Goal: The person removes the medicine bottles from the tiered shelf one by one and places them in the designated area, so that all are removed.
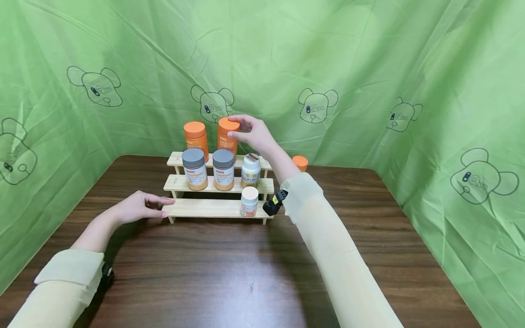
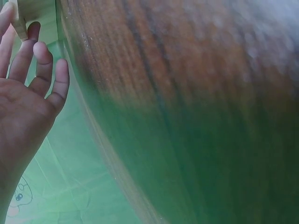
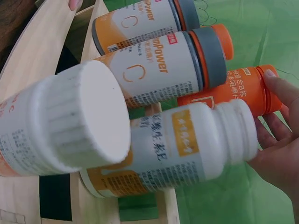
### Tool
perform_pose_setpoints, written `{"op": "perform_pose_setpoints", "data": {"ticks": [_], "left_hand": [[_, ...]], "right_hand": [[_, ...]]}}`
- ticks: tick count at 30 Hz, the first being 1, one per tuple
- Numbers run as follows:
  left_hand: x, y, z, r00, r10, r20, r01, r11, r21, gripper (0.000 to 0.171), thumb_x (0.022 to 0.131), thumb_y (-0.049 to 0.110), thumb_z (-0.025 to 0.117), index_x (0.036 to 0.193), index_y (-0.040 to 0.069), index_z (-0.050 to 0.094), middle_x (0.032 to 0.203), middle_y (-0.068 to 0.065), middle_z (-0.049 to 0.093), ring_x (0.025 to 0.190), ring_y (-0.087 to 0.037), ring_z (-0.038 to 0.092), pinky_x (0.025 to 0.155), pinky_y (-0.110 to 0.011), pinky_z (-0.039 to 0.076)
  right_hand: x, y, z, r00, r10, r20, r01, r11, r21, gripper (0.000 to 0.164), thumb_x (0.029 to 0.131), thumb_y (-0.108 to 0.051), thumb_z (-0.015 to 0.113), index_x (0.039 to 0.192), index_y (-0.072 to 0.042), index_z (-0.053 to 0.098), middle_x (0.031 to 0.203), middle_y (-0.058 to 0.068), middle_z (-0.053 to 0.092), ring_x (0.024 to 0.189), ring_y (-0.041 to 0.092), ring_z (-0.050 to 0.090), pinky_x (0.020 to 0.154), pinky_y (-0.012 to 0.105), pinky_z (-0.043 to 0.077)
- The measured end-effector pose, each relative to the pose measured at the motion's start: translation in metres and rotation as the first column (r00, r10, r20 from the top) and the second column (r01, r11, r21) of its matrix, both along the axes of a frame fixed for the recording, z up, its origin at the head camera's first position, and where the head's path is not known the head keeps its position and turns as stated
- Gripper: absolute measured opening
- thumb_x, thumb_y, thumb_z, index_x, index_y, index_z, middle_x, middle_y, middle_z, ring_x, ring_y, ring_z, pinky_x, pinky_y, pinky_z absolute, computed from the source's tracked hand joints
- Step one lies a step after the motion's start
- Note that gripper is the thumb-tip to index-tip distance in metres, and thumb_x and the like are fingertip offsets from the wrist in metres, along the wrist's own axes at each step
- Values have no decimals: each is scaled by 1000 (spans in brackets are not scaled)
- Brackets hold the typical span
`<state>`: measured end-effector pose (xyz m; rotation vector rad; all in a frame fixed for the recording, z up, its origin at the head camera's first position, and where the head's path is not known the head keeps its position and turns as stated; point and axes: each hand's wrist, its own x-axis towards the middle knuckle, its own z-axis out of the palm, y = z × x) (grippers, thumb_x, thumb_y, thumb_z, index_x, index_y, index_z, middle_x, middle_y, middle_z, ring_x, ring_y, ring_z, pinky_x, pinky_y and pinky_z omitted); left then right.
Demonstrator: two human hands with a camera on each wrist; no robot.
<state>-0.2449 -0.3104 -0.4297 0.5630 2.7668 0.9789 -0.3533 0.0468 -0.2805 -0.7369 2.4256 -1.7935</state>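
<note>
My right hand (image 1: 255,133) holds an orange bottle (image 1: 228,141) around its orange cap, with the thumb on the near side. This bottle is upright at the top step of a three-step wooden rack (image 1: 205,207); its base is hidden behind a grey-capped bottle. In the right wrist view, thumb and fingers curl about the orange cap (image 3: 273,88). At the rack's left end my left hand (image 1: 137,207) pinches the lowest board between thumb and fingers. The left wrist view shows those fingertips at the board's corner (image 2: 19,21), the other fingers loosely bent.
Another orange bottle (image 1: 195,136) stands on the top step. Two grey-capped bottles (image 1: 194,171) and a white bottle (image 1: 250,171) occupy the middle step; a small white-capped bottle (image 1: 249,202) the lowest. An orange cap (image 1: 301,162) shows behind the right forearm. Green cloth (image 1: 262,54) encloses the table (image 1: 229,273).
</note>
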Motion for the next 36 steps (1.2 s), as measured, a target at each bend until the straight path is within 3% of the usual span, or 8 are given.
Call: {"op": "perform_pose_setpoints", "data": {"ticks": [15, 20, 28, 36], "left_hand": [[2, 1, 0, 1000, -1, 0, 1, 1000, 16, 43, 79, 40, 75, 119, 25, 68, 118, 1, 66, 112, -6, 53, 89, -16, 38], [1, 2, 0, 1000, -2, 2, 2, 1000, 18, 43, 79, 39, 75, 119, 25, 68, 118, 1, 66, 112, -7, 53, 89, -18, 39], [-3, 3, -2, 1000, -6, 5, 6, 1000, 9, 44, 79, 41, 74, 119, 26, 67, 120, 1, 65, 117, -21, 52, 92, -21, 38], [-2, 3, -2, 1000, 0, -1, 0, 1000, 2, 43, 79, 41, 75, 119, 26, 68, 119, 1, 66, 113, -11, 53, 90, -19, 39]], "right_hand": [[6, 40, 28, 997, -70, -10, 69, 992, -101, 50, 80, -14, 76, 126, -16, 60, 124, 1, 61, 114, 14, 54, 92, 30, 47], [6, 57, 31, 995, -97, -6, 95, 986, -141, 50, 79, -13, 76, 126, -15, 60, 127, 2, 60, 117, 14, 53, 95, 31, 45], [7, 92, 32, 988, -155, -9, 151, 974, -168, 49, 80, -12, 76, 126, -15, 60, 128, 3, 60, 119, 16, 52, 98, 34, 43], [4, 127, 28, 983, -183, -20, 175, 963, -204, 49, 79, -10, 77, 125, -12, 61, 125, 7, 61, 116, 20, 53, 98, 36, 43]]}}
